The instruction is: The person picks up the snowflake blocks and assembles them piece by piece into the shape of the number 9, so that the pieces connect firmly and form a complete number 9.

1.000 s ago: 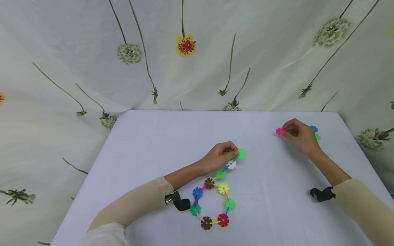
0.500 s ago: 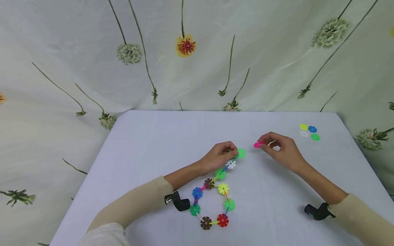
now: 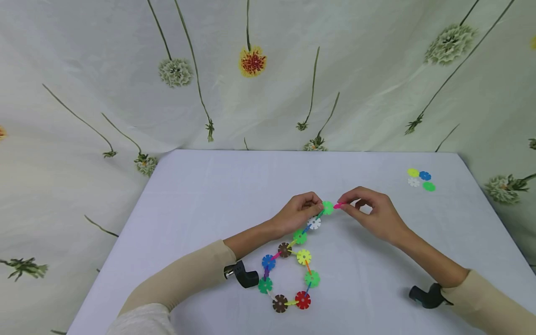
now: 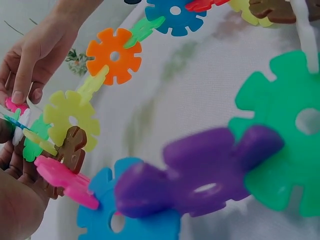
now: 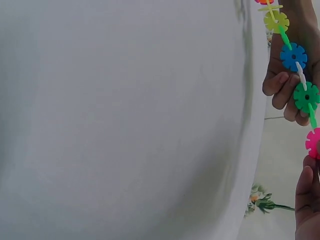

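Observation:
A chain of notched plastic interlocking discs (image 3: 304,257) forms a loop on the table, with a tail running up to the right. My left hand (image 3: 299,211) pinches the tail near its end, beside a light green disc (image 3: 328,208). Between the thumb and fingertips of my right hand (image 3: 374,211) is a pink disc (image 3: 339,205), held edge-on at the green disc's rim. In the right wrist view the pink disc (image 5: 313,143) meets the light green one (image 5: 312,116); whether they are slotted together I cannot tell. The left wrist view shows a purple disc (image 4: 200,170) close up.
Several loose discs lie at the far right of the white table (image 3: 234,177): yellow (image 3: 413,172), blue (image 3: 425,176), white (image 3: 413,182) and green (image 3: 429,186). A flower-printed cloth (image 3: 276,107) hangs behind the table's back edge.
My right hand has carried the pink disc left and toward me, from beside the loose discs to the chain's end. The left hand has stayed nearly still.

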Demonstrator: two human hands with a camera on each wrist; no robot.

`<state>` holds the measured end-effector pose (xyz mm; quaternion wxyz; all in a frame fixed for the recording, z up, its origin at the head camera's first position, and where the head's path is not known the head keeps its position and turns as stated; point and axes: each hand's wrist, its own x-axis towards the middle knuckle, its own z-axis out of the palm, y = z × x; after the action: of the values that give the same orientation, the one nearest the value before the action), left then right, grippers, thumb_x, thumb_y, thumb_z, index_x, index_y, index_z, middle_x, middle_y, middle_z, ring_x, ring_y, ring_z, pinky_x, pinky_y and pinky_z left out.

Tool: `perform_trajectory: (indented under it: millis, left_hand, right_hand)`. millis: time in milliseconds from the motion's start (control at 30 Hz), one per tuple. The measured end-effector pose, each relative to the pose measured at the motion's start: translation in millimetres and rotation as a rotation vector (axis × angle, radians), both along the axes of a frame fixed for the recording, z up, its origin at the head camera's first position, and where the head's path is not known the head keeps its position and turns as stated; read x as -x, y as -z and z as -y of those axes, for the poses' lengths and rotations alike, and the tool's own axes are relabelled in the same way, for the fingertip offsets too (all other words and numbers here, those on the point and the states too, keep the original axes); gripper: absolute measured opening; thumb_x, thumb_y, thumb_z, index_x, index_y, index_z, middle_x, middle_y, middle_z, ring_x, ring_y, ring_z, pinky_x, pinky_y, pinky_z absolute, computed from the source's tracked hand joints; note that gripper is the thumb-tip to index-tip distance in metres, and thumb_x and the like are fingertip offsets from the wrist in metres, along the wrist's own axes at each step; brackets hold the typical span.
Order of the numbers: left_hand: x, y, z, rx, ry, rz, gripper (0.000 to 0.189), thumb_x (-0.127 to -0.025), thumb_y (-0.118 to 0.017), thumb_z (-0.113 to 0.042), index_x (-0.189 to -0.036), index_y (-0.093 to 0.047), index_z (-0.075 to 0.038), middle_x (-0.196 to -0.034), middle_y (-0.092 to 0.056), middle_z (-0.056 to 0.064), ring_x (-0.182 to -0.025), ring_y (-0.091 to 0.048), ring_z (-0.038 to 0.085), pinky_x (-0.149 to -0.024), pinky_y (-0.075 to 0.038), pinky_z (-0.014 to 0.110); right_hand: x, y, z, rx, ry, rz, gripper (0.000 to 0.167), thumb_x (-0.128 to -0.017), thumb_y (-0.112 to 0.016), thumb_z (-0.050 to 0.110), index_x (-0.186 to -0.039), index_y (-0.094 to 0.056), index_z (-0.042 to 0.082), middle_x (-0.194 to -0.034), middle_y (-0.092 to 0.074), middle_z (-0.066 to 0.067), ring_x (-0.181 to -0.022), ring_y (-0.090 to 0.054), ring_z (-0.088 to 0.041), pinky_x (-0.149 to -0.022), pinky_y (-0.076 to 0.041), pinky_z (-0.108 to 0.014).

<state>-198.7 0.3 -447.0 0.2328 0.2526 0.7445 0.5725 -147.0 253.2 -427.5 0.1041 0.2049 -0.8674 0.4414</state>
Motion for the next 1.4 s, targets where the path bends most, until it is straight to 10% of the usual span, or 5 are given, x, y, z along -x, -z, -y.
perform_trajectory:
  millis: [533, 1067, 1400]
  left_hand:
    - [-1.1, 8.5, -1.1, -0.027, -0.001, 0.019, 0.022, -0.112, -0.054, -0.019, -0.116, -0.066, -0.001, -0.096, -0.067, 0.007, -0.083, -0.056, 0.009, -0.082, -0.047, 0.021]
    - [2.4, 1.4, -3.1, -0.008, 0.03, -0.01, 0.02, -0.112, -0.055, -0.018, -0.115, -0.065, -0.002, -0.094, -0.063, 0.0, -0.083, -0.055, 0.01, -0.082, -0.047, 0.021]
    - [6.8, 1.2, -1.1, 0.042, -0.012, -0.007, 0.018, -0.112, -0.056, -0.019, -0.117, -0.066, -0.006, -0.095, -0.063, -0.003, -0.085, -0.055, 0.01, -0.083, -0.047, 0.021]
  right_hand:
    - [-1.3, 5.1, 14.0, -0.078, -0.03, -0.218, 0.03, -0.085, -0.085, -0.008, -0.102, -0.081, 0.016, -0.094, -0.079, 0.002, -0.08, -0.064, -0.003, -0.074, -0.051, -0.011]
    - [2.6, 2.3, 6.5, -0.057, -0.048, -0.106, 0.032, -0.087, -0.085, -0.005, -0.112, -0.08, 0.015, -0.106, -0.08, 0.003, -0.091, -0.071, -0.008, -0.079, -0.058, -0.018]
    - [11.2, 10.0, -57.6, -0.161, 0.142, 0.006, 0.031, -0.094, -0.082, 0.005, -0.124, -0.075, 0.01, -0.116, -0.077, -0.011, -0.099, -0.066, -0.016, -0.081, -0.054, -0.01]
